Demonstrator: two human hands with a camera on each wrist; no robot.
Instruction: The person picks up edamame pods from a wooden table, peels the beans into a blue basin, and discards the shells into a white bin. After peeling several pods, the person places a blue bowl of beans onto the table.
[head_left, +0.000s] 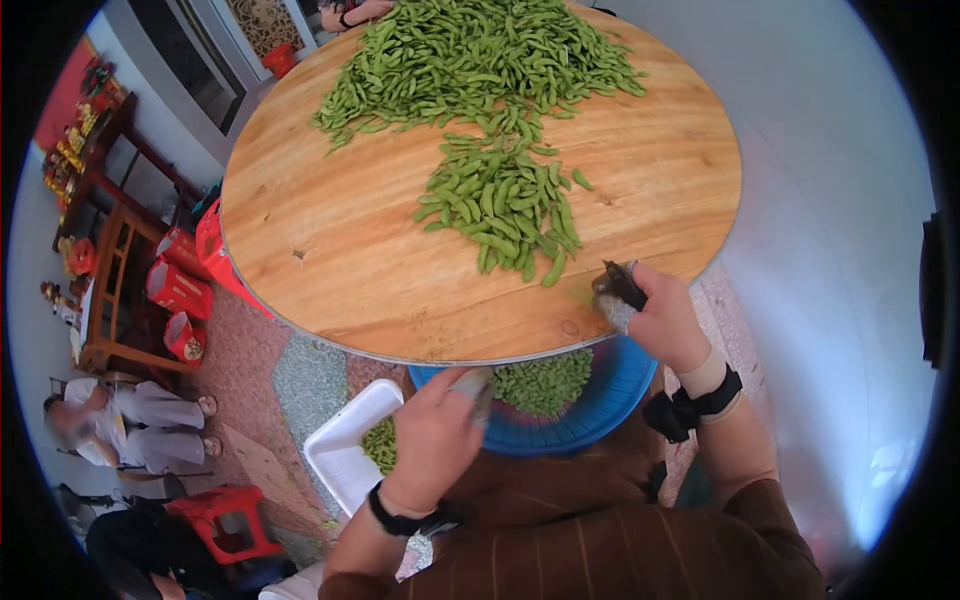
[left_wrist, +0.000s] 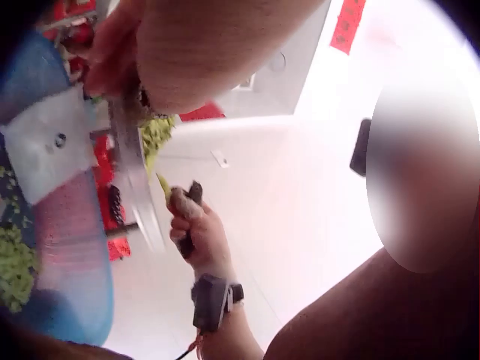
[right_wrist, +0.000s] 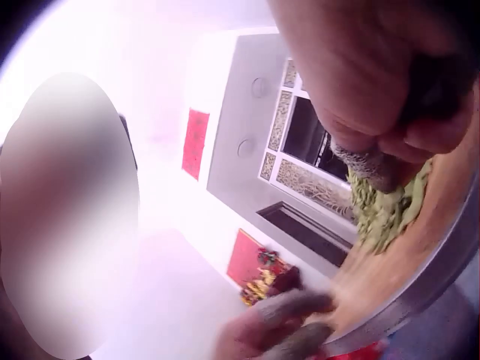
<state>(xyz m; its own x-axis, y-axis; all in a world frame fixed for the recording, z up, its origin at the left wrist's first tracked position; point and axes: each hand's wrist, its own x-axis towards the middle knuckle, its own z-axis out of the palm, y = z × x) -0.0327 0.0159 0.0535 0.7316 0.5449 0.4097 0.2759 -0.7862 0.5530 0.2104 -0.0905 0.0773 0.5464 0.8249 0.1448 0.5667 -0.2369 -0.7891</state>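
Note:
My right hand (head_left: 665, 320) is over the table's near right edge, gripping a small black tool (head_left: 625, 285) whose kind I cannot tell. A grey cover sits on one of its fingers. In the left wrist view a green pod (left_wrist: 163, 184) sticks out from those fingertips. My left hand (head_left: 435, 440) is just below the near rim, its grey-covered fingers (right_wrist: 296, 306) extended and holding nothing visible. Under the rim stands a blue basin (head_left: 590, 438) with shelled green beans (head_left: 545, 385). A small heap of pods (head_left: 500, 205) lies on the round wooden table (head_left: 330, 290).
A large mound of pods (head_left: 480, 60) covers the table's far side. Left of my lap stands a white container (head_left: 335, 445) with green pieces in it. A red stool (head_left: 225, 525) and a seated person (head_left: 150, 425) are at the left. Across the table a person's arm shows.

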